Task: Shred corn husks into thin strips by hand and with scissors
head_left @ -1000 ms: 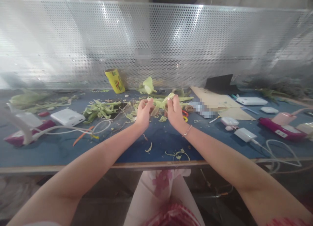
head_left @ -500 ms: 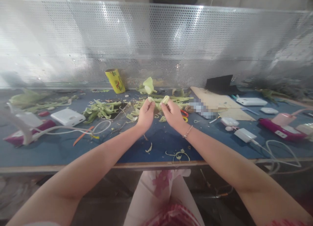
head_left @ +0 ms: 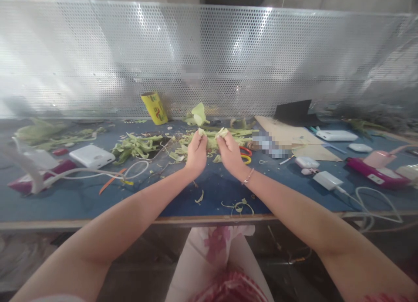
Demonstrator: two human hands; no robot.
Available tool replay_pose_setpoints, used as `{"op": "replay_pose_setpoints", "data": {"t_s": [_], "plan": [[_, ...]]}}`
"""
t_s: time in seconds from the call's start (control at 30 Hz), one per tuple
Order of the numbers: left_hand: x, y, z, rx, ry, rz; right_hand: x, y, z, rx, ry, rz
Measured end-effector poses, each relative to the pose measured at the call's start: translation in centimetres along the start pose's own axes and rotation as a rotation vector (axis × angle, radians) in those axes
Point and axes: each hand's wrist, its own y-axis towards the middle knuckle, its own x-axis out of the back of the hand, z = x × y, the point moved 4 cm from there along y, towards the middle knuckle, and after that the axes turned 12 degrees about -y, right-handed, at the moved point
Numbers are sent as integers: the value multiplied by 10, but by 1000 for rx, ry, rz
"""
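My left hand (head_left: 196, 156) is closed, its thumb and fingers pinching a small pale green vegetable piece (head_left: 201, 131). Close beside it on the right, my right hand (head_left: 231, 157) pinches another pale green stalk piece (head_left: 223, 131), with a bracelet on that wrist. Both hands are over the blue table, a little apart. Behind them lie green stalks (head_left: 241, 131) and a standing pale leaf (head_left: 199, 113). A heap of green strips (head_left: 137, 146) lies left of my left hand. Red and yellow scissor-like handles (head_left: 246, 157) show beside my right hand.
A yellow tube-shaped container (head_left: 154, 108) leans by the perforated metal panel (head_left: 228, 58). At left are a white power bank (head_left: 92, 156) and cables; at right, cardboard (head_left: 313, 151), a white charger (head_left: 327, 180) and a purple power strip (head_left: 375, 175). Peel scraps (head_left: 240, 206) lie near the front edge.
The piece in my right hand looks more broken up and spread at its end. My hands have shifted only slightly; the rest stays in place.
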Motion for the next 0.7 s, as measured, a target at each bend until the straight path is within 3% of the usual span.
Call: {"op": "replay_pose_setpoints", "data": {"t_s": [0.17,0.7], "plan": [[-2,-3,-1,-36,-33,-45,0,0,4,-9,27,-18],[-2,-4,-4,-153,184,-92,-3,-1,-5,-199,197,-85]]}}
